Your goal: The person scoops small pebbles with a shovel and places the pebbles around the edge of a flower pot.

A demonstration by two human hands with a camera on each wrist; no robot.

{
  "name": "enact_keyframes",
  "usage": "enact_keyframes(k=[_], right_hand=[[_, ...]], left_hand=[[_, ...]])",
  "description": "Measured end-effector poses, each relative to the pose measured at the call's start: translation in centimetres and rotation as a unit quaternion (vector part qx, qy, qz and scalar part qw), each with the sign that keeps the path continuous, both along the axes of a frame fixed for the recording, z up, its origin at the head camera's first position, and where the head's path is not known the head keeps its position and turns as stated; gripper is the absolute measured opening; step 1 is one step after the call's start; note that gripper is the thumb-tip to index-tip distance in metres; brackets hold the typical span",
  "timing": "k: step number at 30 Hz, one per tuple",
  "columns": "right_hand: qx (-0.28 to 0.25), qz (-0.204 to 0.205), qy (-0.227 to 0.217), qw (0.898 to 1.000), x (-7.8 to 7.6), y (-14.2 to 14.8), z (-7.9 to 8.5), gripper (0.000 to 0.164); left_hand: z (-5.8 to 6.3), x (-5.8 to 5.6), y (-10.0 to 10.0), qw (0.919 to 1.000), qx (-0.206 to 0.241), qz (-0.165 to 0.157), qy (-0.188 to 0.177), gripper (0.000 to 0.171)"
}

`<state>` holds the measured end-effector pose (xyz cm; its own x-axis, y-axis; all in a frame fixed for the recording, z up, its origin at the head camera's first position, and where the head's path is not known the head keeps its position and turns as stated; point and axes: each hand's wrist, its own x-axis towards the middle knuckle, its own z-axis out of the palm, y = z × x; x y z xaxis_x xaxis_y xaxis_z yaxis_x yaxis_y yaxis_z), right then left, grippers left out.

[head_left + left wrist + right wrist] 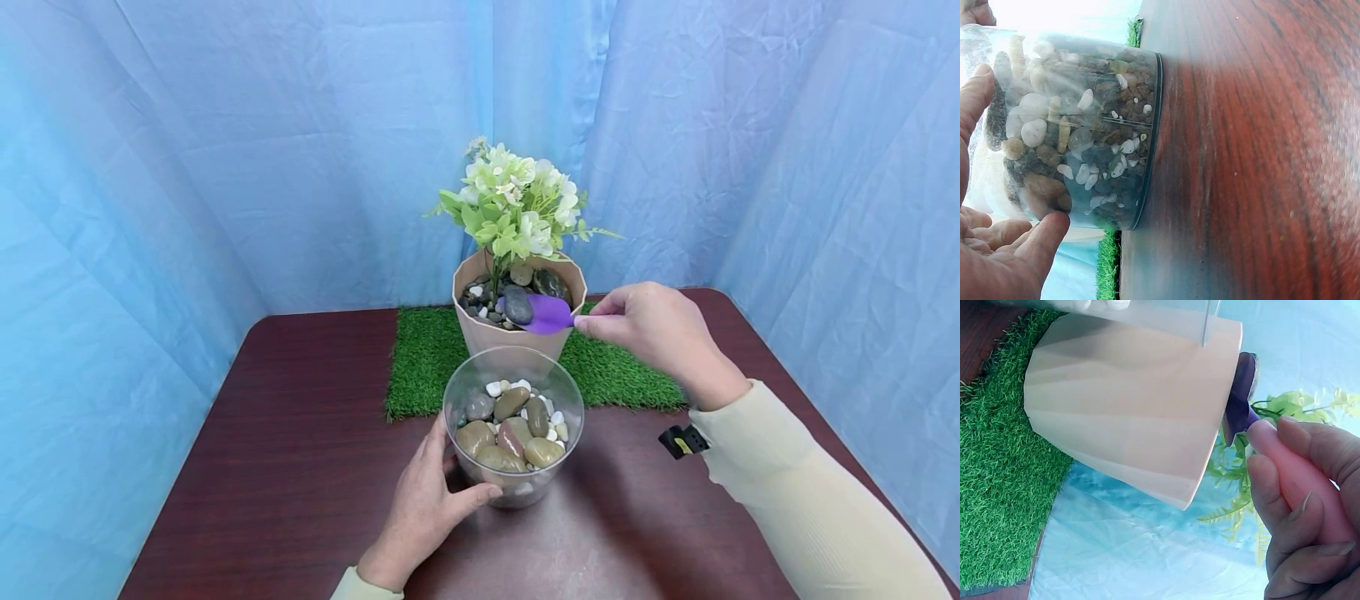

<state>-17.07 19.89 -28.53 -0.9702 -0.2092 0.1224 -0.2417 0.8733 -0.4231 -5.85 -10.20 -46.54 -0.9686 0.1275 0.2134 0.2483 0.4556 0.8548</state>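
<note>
A cream sleeve (795, 475) crosses the near right of the dark red-brown table (300, 433). Along the table's far edge, a green grass mat (427, 367) carries a beige faceted pot (480, 337) of white flowers (517, 179). Nearer than the mat, between the left and right edges, stands a clear round container (555, 375) of glossy stones (498, 458); the left hand (423, 496) grips it, thumb and fingers spread round its wall. The right hand's (660, 329) fingers wrap a trowel's (551, 315) pink handle; its purple blade bears a smooth, dark grey oval stone (517, 306) at the pot's near rim.
</note>
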Motion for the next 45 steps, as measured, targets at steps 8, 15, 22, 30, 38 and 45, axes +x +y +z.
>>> enact_keyframes(k=[8,15,22,30,38,45], right_hand=[[0.009,-0.004,-0.002,1.000,-1.0,0.3,-0.2,0.033],[0.014,-0.005,0.001,1.000,-1.8,0.5,-0.4,0.033],[0.023,-0.005,0.002,1.000,-2.3,0.6,-0.3,0.036],[0.030,-0.002,-0.009,0.999,-3.0,0.7,-0.2,0.036],[0.041,0.001,-0.016,0.999,-3.5,1.0,0.0,0.035],[0.050,0.010,-0.013,0.999,-3.8,1.2,0.2,0.034]], left_hand=[[-0.1,0.0,0.0,1.0000,0.001,0.000,-0.006,0.125],[0.0,0.0,0.0,1.0000,0.001,0.000,-0.004,0.125],[0.0,0.0,0.0,1.0000,-0.005,0.002,-0.003,0.126],[0.0,0.0,0.0,1.0000,-0.007,0.001,-0.004,0.125],[0.1,0.0,0.0,0.9999,-0.010,0.002,-0.006,0.125],[0.1,0.0,0.0,0.9999,-0.010,0.002,-0.003,0.125]])
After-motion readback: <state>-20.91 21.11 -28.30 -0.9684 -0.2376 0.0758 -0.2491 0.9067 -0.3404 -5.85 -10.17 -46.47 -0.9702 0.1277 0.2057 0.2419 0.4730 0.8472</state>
